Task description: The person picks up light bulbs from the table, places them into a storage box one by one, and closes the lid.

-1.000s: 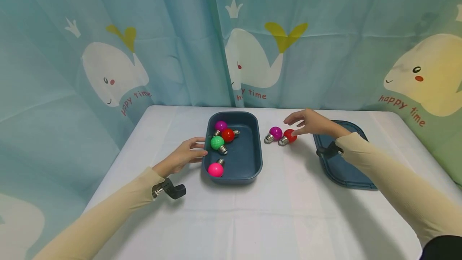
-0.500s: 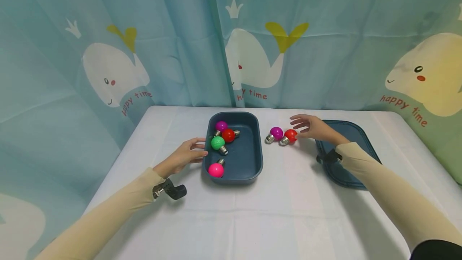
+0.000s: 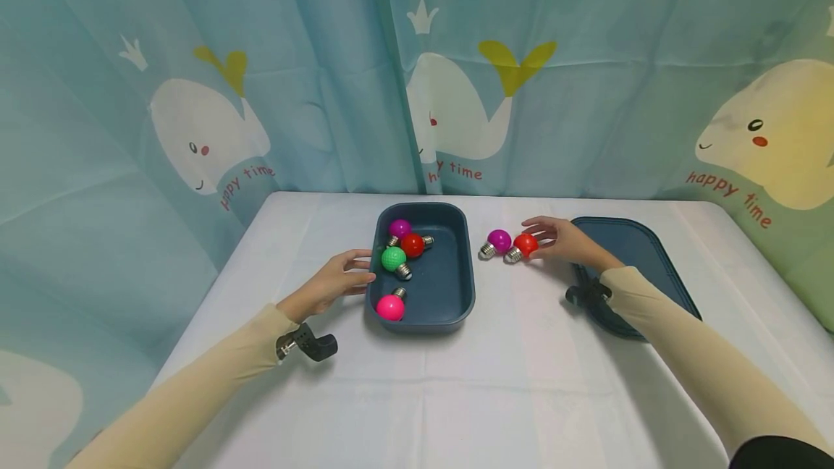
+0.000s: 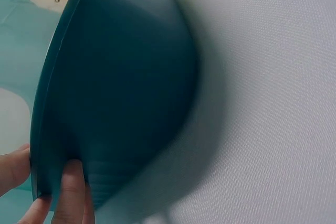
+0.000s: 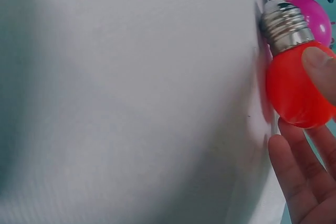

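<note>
My left hand (image 3: 329, 281) holds the left side of a dark blue bin (image 3: 470, 288). In the left wrist view its thumb (image 4: 14, 171) is at the rim, and fingers press the outer wall. My right hand (image 3: 565, 243) is at a red light bulb (image 3: 525, 243) lying on the table. Its thumb overlaps the red globe in the right wrist view, while other fingers (image 5: 302, 161) spread below, straight rather than curled round it. A purple light bulb (image 3: 499, 240) lies just left of the red one. Inside the bin are purple (image 3: 400, 228), red (image 3: 412, 244), green (image 3: 394, 258) and pink (image 3: 390, 307) bulbs.
A flat dark blue lid (image 3: 628, 237) lies on the white-covered table (image 3: 456, 396) at the right, partly under my right forearm. Behind the table's far edge hangs a blue curtain (image 3: 326, 129) printed with whales.
My right hand first drew back rightward from the red bulb, then lowered and came in to its right side. The left hand and the bin have stayed put.
</note>
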{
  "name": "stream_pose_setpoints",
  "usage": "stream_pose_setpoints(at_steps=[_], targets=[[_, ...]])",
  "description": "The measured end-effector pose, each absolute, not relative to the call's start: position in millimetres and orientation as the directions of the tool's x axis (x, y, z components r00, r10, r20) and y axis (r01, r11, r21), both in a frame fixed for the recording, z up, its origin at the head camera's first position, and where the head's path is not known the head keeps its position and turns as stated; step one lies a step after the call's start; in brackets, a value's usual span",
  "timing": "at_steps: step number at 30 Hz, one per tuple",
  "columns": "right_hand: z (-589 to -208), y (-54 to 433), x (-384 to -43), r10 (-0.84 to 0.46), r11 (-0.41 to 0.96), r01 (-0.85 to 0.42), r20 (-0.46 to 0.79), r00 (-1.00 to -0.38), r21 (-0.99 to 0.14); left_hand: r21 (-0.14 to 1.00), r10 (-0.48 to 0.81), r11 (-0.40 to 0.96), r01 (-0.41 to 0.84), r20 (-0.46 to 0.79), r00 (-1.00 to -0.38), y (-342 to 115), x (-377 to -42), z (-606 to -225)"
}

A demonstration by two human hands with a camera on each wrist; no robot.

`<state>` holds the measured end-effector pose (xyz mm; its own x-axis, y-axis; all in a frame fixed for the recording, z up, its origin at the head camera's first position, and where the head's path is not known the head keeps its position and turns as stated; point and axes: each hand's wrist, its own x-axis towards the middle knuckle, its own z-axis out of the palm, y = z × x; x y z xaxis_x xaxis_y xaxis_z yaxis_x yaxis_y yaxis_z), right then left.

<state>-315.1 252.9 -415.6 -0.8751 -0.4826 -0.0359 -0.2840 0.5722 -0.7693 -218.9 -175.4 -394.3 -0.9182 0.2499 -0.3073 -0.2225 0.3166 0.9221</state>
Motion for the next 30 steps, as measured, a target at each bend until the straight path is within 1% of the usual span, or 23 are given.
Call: stream_pose_setpoints(at_steps=[7, 17, 22, 30], targets=[[-422, 254, -315, -0.486, 0.577, -0.294, -0.031, -0.873, -0.762, 0.922, 0.253, 0.312, -0.228, -0.312, -0.916, -175, -219, -395], [-425, 254, -315, -0.462, 0.625, -0.297, -0.036, -0.886, -0.723, 0.923, 0.251, 0.308, -0.231, -0.313, -0.916, -174, -218, -393], [-419, 256, -314, -0.464, 0.614, -0.282, -0.048, -0.884, -0.738, 0.923, 0.251, 0.311, -0.227, -0.31, -0.917, -174, -219, -393], [-399, 258, -310, -0.454, 0.635, -0.274, -0.062, -0.889, -0.722, 0.923, 0.256, 0.32, -0.214, -0.302, -0.918, -174, -218, -393]])
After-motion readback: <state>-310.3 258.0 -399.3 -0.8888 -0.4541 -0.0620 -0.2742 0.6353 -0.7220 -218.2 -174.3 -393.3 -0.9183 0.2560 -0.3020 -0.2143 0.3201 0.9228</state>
